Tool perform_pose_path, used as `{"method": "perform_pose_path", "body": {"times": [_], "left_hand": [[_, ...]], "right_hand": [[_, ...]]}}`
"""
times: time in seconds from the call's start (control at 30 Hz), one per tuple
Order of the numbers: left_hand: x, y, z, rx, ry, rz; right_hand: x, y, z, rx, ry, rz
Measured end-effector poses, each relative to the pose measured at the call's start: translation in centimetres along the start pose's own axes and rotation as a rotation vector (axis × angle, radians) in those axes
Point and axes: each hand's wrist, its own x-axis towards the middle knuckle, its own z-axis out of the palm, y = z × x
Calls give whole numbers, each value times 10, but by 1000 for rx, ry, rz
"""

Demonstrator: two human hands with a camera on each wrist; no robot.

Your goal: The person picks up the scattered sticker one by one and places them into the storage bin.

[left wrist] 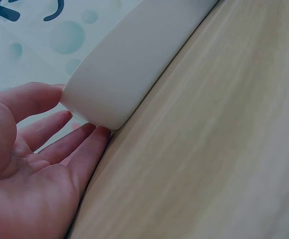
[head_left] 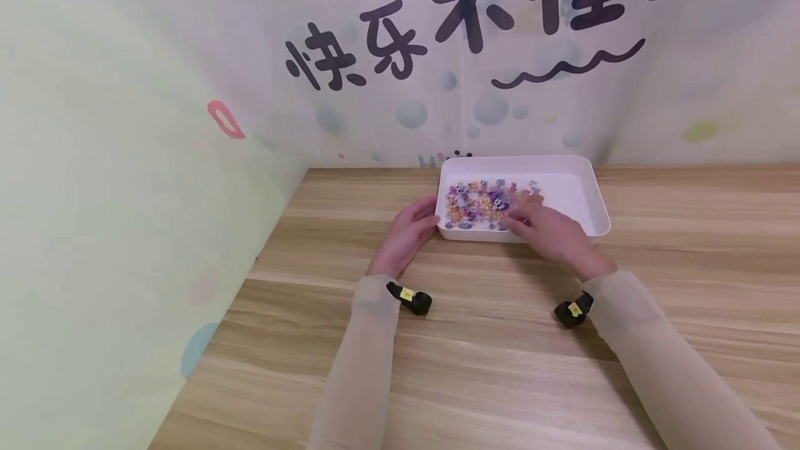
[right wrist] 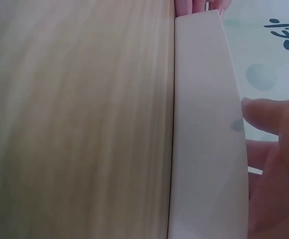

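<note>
A shallow white tray (head_left: 571,196) stands on the table, with small translucent flower-shaped pieces (head_left: 475,203) in purple, orange, pink and blue gathered toward its left side. At the tray's left end my left hand (head_left: 409,235) rests against the outside; in the left wrist view its slightly bent fingers (left wrist: 79,142) and thumb touch the end wall. My right hand (head_left: 553,231) reaches over the near rim, fingers down among the pieces near the middle. From the right wrist view, the tray wall (right wrist: 204,124) covers its fingertips, so whether they pinch a piece is unclear.
The wood-grain table (head_left: 487,353) extends around the tray. Close behind it hangs a pale printed cloth (head_left: 375,117) with dark writing and coloured dots, and another pale surface (head_left: 112,193) borders the left. Each wrist wears a small black camera (head_left: 417,301).
</note>
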Motion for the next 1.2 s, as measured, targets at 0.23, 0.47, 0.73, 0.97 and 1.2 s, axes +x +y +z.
{"method": "perform_pose_path", "body": {"times": [0.23,0.47,0.73,0.97,1.2], "left_hand": [[1,0,2,-10,-6,4],[3,1,3,-18,0,2],[4,1,4,-19,-11,-5],[4,2,4,3,-30,-8],[2,1,1,15,8,-32]], "right_hand": [[-1,1,-2,-23,5,1],[0,3,-5,-118,-16,-43],[-1,5,-5,-178,-21,-95],[-2,2,-5,-179,-43,-34],[-1,0,0,-195,-86,26]]}}
